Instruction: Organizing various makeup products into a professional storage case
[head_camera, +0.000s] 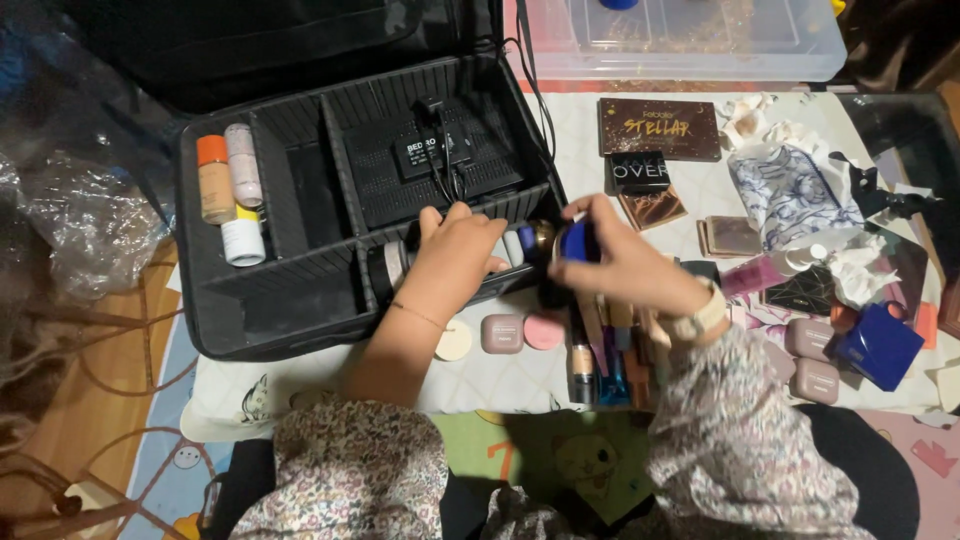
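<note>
The left hand (455, 250) gripped bottles in the black case (230, 310); the right hand (625, 262) pinched a blue jar (573, 242), which might slip onto crowded tubes (605, 355)

Left hand (455, 250) down in the black case's (300, 300) front right compartment, gripping bottles; right hand (625, 262) just beside, pinching a blue-capped bottle (573, 243) over the case's right edge.

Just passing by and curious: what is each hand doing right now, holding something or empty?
Left hand: resting in the black organizer case, grip on the containers there unclear.
Right hand: closed on a small blue-capped item.
</note>
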